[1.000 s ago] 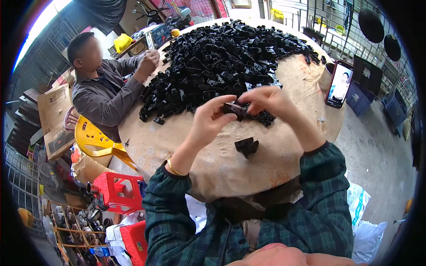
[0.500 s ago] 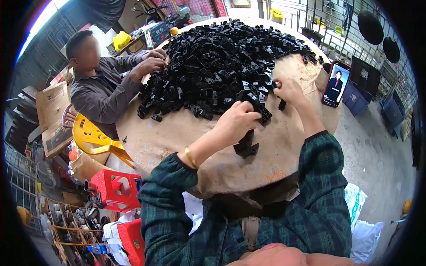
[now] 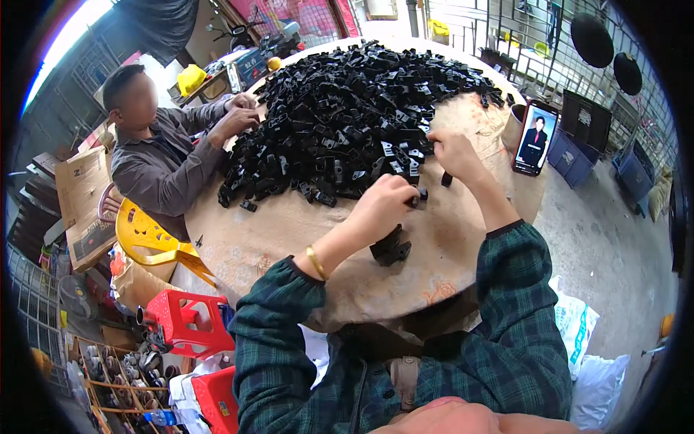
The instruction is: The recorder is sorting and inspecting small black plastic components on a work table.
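A large heap of small black plastic clip-like parts [image 3: 325,130] covers the far half of a round table [image 3: 289,239]. My left hand [image 3: 387,206] is at the heap's near edge, its fingers curled round a small black plastic part [image 3: 418,197] that pokes out past the fingertips. Under that hand, a few black parts [image 3: 391,249] lie together on the cloth. My right hand [image 3: 459,155] is at the heap's right edge with thumb and fingers pinched together; what they grip is hidden. Just below it sits a single black part [image 3: 447,178].
Across on the left, a co-worker [image 3: 163,155] has both hands at the heap. A phone [image 3: 536,137] leans against a cup [image 3: 512,129] at the table's right edge. A yellow chair [image 3: 148,231] and red stools [image 3: 189,318] stand to the left.
The whole view has shifted slightly. My left fingers have drawn in from the heap's edge, and black parts beside them no longer show there. My right hand stays close to the heap.
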`<state>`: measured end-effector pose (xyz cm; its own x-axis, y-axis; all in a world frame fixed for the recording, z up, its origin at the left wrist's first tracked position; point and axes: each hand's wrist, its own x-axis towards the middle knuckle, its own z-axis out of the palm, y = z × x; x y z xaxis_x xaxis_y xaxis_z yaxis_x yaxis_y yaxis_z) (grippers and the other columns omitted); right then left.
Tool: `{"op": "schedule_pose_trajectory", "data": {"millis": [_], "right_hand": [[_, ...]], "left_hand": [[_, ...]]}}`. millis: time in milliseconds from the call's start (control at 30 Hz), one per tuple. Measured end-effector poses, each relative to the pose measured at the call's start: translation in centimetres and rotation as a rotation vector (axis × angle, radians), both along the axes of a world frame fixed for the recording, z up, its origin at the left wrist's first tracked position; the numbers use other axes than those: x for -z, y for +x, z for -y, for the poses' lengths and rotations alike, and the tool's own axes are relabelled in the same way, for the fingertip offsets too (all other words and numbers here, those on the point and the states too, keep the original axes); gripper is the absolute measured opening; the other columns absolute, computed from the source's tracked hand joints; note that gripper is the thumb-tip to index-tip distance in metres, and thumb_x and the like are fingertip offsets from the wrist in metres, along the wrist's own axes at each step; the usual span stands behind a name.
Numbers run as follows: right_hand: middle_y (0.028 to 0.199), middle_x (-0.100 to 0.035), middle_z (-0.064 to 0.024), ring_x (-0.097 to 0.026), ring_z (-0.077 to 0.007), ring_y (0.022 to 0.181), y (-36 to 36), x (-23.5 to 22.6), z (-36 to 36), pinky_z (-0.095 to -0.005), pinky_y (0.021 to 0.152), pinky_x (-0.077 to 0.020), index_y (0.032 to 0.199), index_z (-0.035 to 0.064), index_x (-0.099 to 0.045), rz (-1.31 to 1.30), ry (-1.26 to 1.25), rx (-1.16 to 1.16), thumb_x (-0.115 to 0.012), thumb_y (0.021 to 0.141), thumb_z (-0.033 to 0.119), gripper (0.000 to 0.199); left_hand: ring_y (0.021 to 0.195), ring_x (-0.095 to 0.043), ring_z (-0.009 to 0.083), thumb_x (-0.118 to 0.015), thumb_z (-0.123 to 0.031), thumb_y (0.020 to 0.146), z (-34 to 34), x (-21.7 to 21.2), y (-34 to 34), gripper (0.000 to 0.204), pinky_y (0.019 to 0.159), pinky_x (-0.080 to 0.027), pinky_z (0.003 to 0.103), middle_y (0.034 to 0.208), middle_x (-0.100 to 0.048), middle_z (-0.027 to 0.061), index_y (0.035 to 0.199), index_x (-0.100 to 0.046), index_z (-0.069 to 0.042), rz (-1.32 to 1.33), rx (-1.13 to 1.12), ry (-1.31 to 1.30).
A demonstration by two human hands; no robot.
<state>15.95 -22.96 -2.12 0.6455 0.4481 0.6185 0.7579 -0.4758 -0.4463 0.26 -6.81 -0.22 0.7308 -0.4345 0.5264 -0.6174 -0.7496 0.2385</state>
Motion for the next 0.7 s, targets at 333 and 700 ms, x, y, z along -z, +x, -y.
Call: {"op": "schedule_pose_trajectory", "data": {"millis": [333,700], "right_hand": [[0.087,-0.062,-0.0037,-0.058,-0.007,0.069,-6.7,-3.9,-2.6,-0.0205,0.058,-0.0496,0.108,0.0007,-0.058,-0.848,0.479,-0.616,-0.047,0.088,0.005,0.023],[0.11,-0.057,-0.0059,-0.057,-0.0101,0.089,-7.6,-3.6,-3.1,-0.0211,0.069,-0.0497,0.097,-0.0013,-0.061,-0.563,0.408,-0.84,-0.049,0.082,-0.009,0.02]], "left_hand": [[0.083,-0.059,0.0114,-0.053,-0.01,0.089,-2.5,-0.6,-0.1,0.031,0.07,-0.049,0.025,0.096,-0.059,0.0056,0.118,-0.048,-0.001,-0.709,0.11,-1.476],[0.075,-0.059,0.0111,-0.05,-0.015,0.091,-3.3,-1.5,-0.4,0.019,0.059,-0.05,0.021,0.097,-0.059,0.0079,0.105,-0.054,-0.003,-0.722,0.041,-1.579]]}}
